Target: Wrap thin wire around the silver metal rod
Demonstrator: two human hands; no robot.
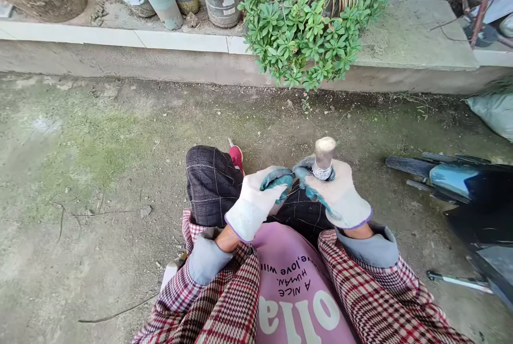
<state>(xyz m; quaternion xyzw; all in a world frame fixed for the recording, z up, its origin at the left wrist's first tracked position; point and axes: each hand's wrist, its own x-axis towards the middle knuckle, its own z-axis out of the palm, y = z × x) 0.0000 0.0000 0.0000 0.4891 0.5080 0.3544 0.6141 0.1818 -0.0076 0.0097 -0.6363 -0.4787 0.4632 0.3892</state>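
My right hand, in a white glove with a teal coated palm, is closed around a short, thick wooden stick with a pale rounded top. Thin silvery wire is wound in several turns about the stick, just above my fingers. Level with it and close by on the left, my left hand wears a matching glove. Its fingers are curled together, and a fine strand of the wire runs from them toward my right hand. The stick's lower end is hidden by my right glove.
My bent knees in dark checked trousers lie under the hands. Ahead runs a low tiled ledge with pots, a metal bucket and a leafy bush. A scooter-like vehicle stands at right.
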